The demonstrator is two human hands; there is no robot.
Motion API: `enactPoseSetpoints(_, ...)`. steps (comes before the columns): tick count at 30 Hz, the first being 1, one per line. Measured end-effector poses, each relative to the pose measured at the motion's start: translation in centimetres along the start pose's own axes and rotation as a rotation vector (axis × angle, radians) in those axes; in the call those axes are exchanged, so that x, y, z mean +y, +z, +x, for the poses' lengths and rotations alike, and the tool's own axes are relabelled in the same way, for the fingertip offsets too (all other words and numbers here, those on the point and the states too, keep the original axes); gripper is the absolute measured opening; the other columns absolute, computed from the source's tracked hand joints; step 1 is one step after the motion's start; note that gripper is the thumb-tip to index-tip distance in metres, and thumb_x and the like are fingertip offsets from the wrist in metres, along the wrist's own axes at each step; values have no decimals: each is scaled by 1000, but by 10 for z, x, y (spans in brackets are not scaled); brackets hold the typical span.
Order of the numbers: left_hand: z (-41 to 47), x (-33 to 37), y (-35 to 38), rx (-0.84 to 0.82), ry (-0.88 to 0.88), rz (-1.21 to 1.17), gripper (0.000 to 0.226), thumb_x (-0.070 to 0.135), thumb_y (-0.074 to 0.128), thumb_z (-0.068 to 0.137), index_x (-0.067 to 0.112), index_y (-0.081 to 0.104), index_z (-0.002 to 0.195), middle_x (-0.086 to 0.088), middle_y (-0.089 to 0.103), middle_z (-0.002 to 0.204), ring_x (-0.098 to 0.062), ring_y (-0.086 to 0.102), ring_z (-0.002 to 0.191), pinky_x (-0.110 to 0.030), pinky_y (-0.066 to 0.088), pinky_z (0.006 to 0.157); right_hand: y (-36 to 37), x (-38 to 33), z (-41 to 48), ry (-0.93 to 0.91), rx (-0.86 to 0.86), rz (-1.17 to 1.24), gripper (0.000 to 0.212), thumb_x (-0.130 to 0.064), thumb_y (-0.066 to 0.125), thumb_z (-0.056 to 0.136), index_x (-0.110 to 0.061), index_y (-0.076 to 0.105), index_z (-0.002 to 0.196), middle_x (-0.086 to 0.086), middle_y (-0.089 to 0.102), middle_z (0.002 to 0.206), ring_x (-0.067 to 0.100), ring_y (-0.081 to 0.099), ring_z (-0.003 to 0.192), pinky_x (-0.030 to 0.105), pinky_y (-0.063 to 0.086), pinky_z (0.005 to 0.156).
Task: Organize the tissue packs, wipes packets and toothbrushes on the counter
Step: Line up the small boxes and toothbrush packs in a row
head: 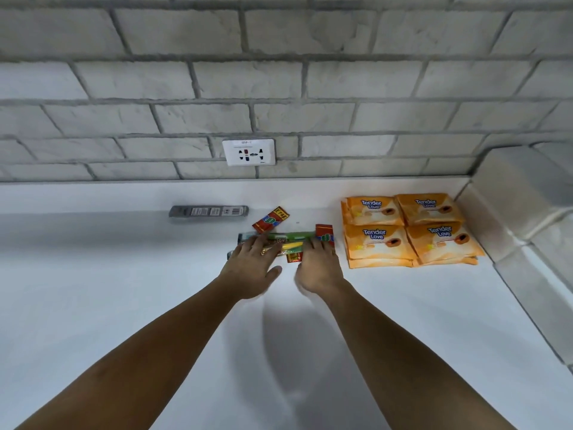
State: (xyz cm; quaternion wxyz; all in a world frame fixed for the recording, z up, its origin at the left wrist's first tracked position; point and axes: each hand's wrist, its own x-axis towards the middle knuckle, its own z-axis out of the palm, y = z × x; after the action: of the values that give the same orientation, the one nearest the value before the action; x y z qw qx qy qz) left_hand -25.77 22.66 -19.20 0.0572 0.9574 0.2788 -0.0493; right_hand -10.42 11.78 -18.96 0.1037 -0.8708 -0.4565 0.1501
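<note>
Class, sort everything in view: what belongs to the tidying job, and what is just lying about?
Job: toothbrush packs; orange Tender Love packets; grey barcoded pack, probably a toothbrush.
Just there: wall socket; brick wall.

Both arms extended forward, bare, converging toward the toothbrush packs [288,236]. Left forearm [148,352] enters from lower left, right forearm [403,352] from lower right. Left hand [251,268]: palm down, fingers straight and slightly spread, fingertips resting on the left half of the packs, thumb out toward the right hand. Right hand [319,268]: palm down, fingers straight, tips on the right half of the packs; its thumb side is blurred. The hands lie near each other, not touching.
</note>
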Motion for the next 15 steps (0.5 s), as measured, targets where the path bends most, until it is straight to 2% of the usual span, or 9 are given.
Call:
enactPoseSetpoints(4,9,-7,-4,2,44,-40,71,62,23,97,31,35,160,-14,23,170,-40,23,153,-61,33,120,2,-4,13,27,39,18,74,-28,65,91,-11,31,155,13,36,160,38,24,152,54,25,125)
enactPoseSetpoints(9,26,-13,0,60,71,-41,56,37,48,105,29,39,159,-11,29,169,-39,28,153,-57,31,119,5,3,24,-1,111,-17,80,-36,67,90,-11,30,158,13,30,164,37,20,154,55,24,125)
enactPoseSetpoints(13,36,-10,0,29,76,-57,57,35,44,109,30,28,163,-6,24,172,-33,20,158,-54,23,125,5,6,29,-87,64,15,75,-30,67,91,-16,34,156,7,37,162,34,24,154,55,20,126)
enactPoseSetpoints(15,38,-6,0,18,76,-45,56,35,43,109,31,26,163,-5,24,172,-32,22,157,-54,24,125,5,6,29,-158,40,52,72,-24,68,91,-19,36,156,5,38,162,32,24,154,54,21,126)
